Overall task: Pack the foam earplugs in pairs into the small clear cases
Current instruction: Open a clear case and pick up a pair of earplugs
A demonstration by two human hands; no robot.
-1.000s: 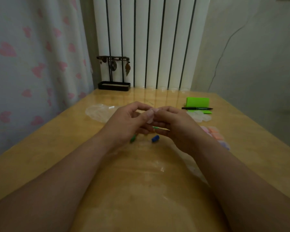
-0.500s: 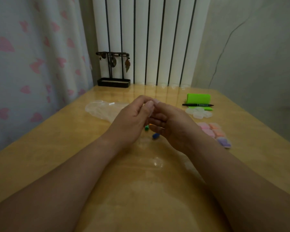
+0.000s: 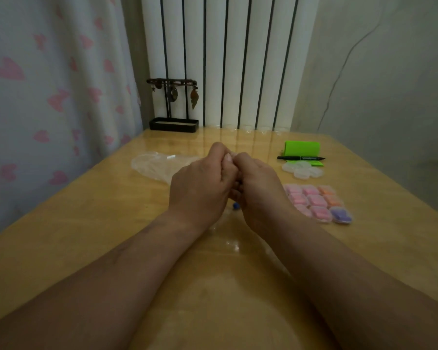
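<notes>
My left hand and my right hand are pressed together above the middle of the table, fingers curled shut with the fingertips meeting. What they pinch is hidden between them; the earlier frames showed green earplugs in those fingers. One blue earplug lies on the table just under the hands. To the right is a block of filled small cases with pink, orange and purple earplugs. Behind them is a cluster of empty clear cases.
A crumpled clear plastic bag lies left of the hands. A green block and a black marker sit at the far right. A black jewellery stand is at the back edge, by the radiator and curtain.
Both hands have drawn closer and closed tight against each other. The green earplugs seen under and between the fingers are no longer visible. The blue earplug stays on the table.
</notes>
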